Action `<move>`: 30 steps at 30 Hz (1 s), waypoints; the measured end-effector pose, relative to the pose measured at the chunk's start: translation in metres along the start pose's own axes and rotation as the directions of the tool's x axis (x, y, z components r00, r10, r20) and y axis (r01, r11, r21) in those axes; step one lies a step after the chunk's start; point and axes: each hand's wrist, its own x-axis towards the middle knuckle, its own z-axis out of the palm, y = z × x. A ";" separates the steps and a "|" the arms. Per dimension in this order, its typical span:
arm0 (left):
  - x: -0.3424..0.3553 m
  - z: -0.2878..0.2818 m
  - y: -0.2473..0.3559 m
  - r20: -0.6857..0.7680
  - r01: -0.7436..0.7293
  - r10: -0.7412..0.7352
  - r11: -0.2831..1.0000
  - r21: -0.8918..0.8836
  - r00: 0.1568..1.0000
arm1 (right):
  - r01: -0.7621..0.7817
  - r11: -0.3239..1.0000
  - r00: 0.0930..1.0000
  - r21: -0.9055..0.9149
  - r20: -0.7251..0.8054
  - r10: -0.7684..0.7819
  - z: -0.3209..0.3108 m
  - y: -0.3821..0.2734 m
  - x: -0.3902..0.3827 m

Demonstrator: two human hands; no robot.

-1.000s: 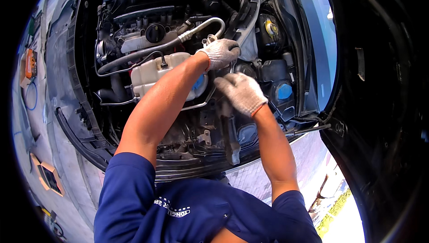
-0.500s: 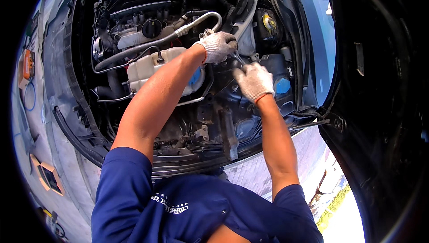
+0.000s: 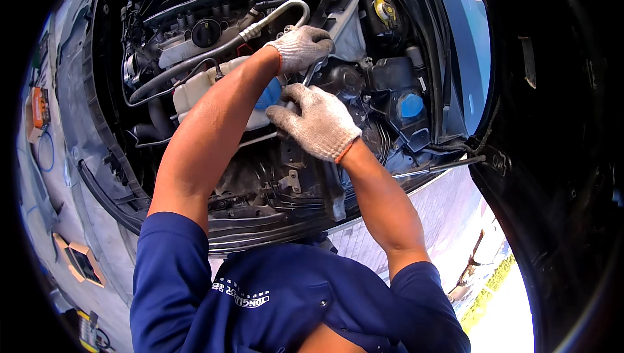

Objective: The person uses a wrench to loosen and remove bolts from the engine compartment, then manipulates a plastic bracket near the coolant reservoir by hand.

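Both my hands wear whitish knit gloves with grey, dirty fingers, and they are over the engine bay of a car. My left hand point(image 3: 302, 49) is closed around the upper end of a slim silver wrench point(image 3: 312, 73), beside the pale coolant tank point(image 3: 192, 92). The head of the wrench is hidden under that glove. Lower down, my right hand point(image 3: 318, 122) has its fingers bent around the other end of the wrench, with the thumb pointing left. A blue cap point(image 3: 268, 96) on the tank shows partly behind my left forearm.
Left of my hands lies the engine with its black oil cap point(image 3: 206, 33) and a curved metal pipe point(image 3: 286, 12). A second blue cap point(image 3: 411, 105) and a yellow-capped reservoir point(image 3: 385, 10) are at the right. The raised black hood point(image 3: 552, 158) fills the right side.
My right hand has swung left and slightly down, bringing the wrench's lower end round to the left. My left hand stays at the upper end. The whole view has shifted a little.
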 end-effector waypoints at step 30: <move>0.020 0.004 -0.017 0.046 -0.113 0.111 0.992 0.053 0.993 | -0.049 0.977 0.996 0.208 -0.057 0.062 0.022 -0.018 0.027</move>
